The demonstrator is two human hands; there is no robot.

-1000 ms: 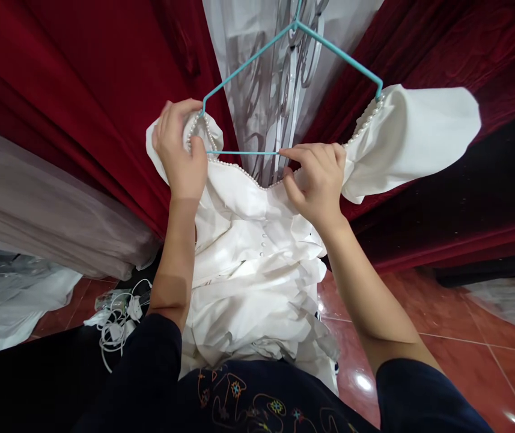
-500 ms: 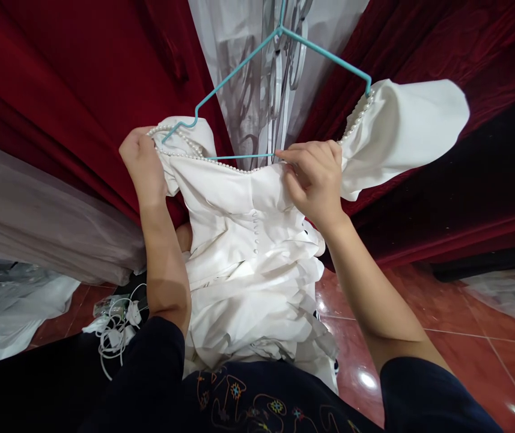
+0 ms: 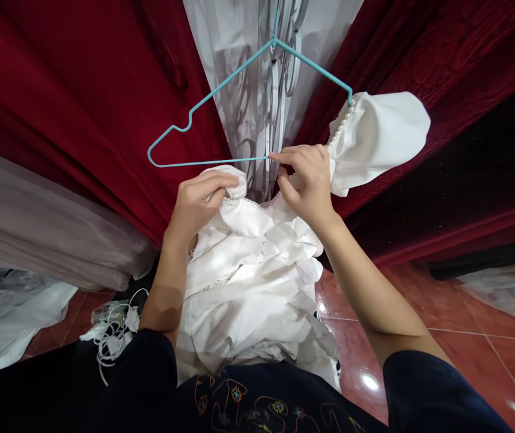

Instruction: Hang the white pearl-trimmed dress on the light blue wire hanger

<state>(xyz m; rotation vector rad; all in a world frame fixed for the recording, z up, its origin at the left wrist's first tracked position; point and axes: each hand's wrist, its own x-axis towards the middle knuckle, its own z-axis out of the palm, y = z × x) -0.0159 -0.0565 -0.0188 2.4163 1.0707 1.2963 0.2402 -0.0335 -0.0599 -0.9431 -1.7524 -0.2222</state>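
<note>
L sleeve [image 3: 241, 189] now off hanger [image 3: 231, 77], gripped in L hand [image 3: 194, 201]; R hand [image 3: 309, 180] grips btm bar [image 3: 212, 162].

What the hanger's surroundings kept from me

From my remote seat, I could not see the top of the blue hanger [image 3: 231, 77], cut by the upper edge. Its lower bar vanished at the right hand [image 3: 307, 180], whose grip I could not make out. Below the bar, the left hand [image 3: 198, 201] covered part of the white dress [image 3: 248, 300]'s pearl edging. Far beneath the hanger, the dark shirt [image 3: 248, 391] hid the dress's lower end. Low to the hanger's left, the contents of a clear packet [image 3: 108, 311] were too small to tell. Further right of it, the frame cropped pale tulle [image 3: 509, 288].
</note>
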